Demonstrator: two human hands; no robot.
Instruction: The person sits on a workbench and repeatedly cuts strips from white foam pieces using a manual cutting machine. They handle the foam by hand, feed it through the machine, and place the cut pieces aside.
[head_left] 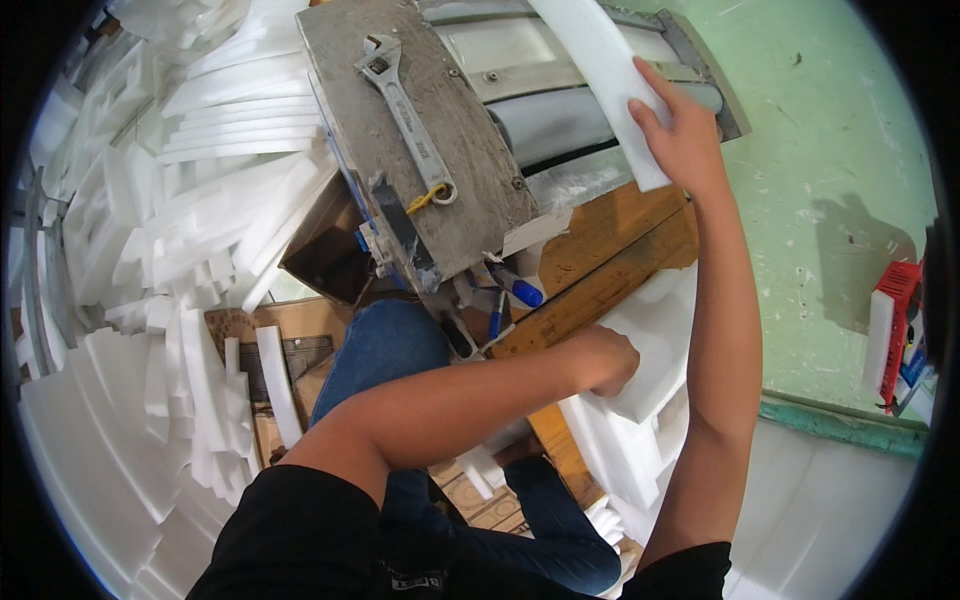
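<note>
A long white foam strip (610,75) lies over the metal rollers (555,122) of a machine. My right hand (688,135) grips the strip along its right edge, thumb and index finger on top. The other fingers are mostly hidden. Lower down, my left hand (605,360) is closed at a stack of white foam pieces (655,350) beside a wooden beam (560,320). Its fingertips are curled under, so what they hold cannot be made out. An adjustable wrench (415,130) rests on the machine's worn metal plate (470,190), left of the rollers.
Piles of white foam offcuts (240,120) fill the left side. A cardboard box (330,240) stands beside the machine, near blue-capped pens (520,288). At the far right, a red basket (897,320) sits on the green tabletop (800,180). My knees are below the machine.
</note>
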